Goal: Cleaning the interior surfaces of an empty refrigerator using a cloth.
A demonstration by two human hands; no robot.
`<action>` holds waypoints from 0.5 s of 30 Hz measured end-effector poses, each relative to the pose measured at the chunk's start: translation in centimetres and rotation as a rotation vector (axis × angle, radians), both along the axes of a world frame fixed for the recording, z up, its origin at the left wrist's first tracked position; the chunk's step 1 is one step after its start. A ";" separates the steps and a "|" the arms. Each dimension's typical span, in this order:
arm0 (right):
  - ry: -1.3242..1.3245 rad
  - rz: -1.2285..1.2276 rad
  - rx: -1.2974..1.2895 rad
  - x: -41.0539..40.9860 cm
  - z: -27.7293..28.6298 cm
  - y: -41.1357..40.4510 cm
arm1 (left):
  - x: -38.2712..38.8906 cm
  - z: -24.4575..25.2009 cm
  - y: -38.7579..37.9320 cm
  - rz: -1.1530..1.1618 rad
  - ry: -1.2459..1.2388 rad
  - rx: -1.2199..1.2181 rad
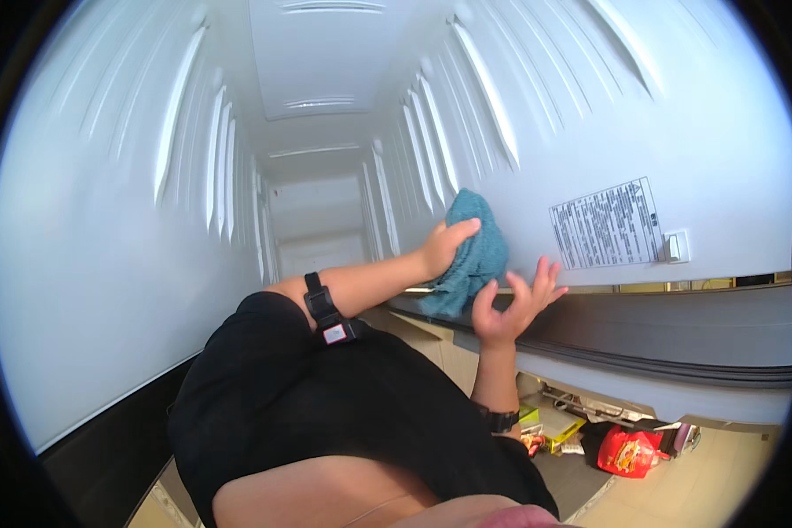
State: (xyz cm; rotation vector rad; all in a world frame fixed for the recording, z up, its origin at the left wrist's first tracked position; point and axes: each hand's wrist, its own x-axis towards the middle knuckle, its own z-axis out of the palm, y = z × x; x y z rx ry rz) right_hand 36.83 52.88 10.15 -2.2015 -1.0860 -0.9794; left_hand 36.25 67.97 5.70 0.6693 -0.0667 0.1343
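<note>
A bunched teal cloth (478,247) is gripped in my left hand (443,249), with the thumb laid across its upper part. Its loose lower end hangs in front of the edge of the right wall. Close by on the right, my right hand (518,303) is raised with its fingers spread, the thumb and index finger near the cloth's lower edge. Whether they touch the cloth, I cannot tell. Both hands are before the white ribbed right wall (521,191) of what looks like a refrigerator compartment.
Moulded shelf rails (485,92) line both walls. A printed label (606,224) with writing and a small white fitting (676,247) are on the right wall. Below runs a dark door edge (660,330). A red bag (629,452) lies lower right.
</note>
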 end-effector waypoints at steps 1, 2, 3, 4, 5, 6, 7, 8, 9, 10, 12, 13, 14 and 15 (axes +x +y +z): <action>-0.039 0.060 0.089 -0.4 -0.2 -0.2 | 0.1 0.1 0.5 -0.035 0.087 -0.100; -0.049 0.076 0.102 -0.6 -0.4 -0.6 | 0.5 0.5 1.1 -0.020 0.076 -0.087; -0.122 0.081 0.017 -1.0 -0.7 -1.4 | 0.9 1.1 1.8 0.122 0.033 -0.114; -0.198 0.083 -0.066 -1.2 -0.9 -2.0 | 1.5 1.9 2.5 0.263 -0.014 -0.140; -0.209 0.096 -0.047 -1.4 -0.9 -2.2 | 2.2 3.0 3.8 0.277 -0.028 -0.123; -0.198 0.059 -0.062 -1.6 -0.7 -2.5 | 3.5 4.4 5.4 0.440 -0.106 -0.043; -0.187 0.022 -0.076 -1.6 -0.7 -2.6 | 5.0 5.7 7.0 0.601 -0.188 0.037; -0.197 0.019 -0.059 -1.7 -0.8 -2.8 | 7.0 6.8 8.4 0.633 -0.167 0.209; -0.185 -0.011 -0.051 -1.7 -0.8 -3.0 | 8.7 8.0 9.7 0.670 -0.141 0.379; -0.170 -0.038 -0.045 -1.6 -0.8 -3.0 | 10.6 9.1 10.0 0.679 -0.149 0.389; -0.168 -0.048 -0.047 -1.7 -0.7 -2.7 | 13.6 11.1 9.2 0.915 0.290 0.748; -0.163 -0.046 -0.064 -1.8 -0.5 -2.4 | 13.6 10.9 9.1 0.915 0.285 0.754; -0.162 -0.049 -0.081 -1.6 -0.3 -2.3 | 13.8 10.5 8.4 0.963 0.221 0.824; -0.168 -0.050 -0.073 -1.2 -0.2 -1.8 | 13.8 10.0 8.0 1.019 0.156 0.894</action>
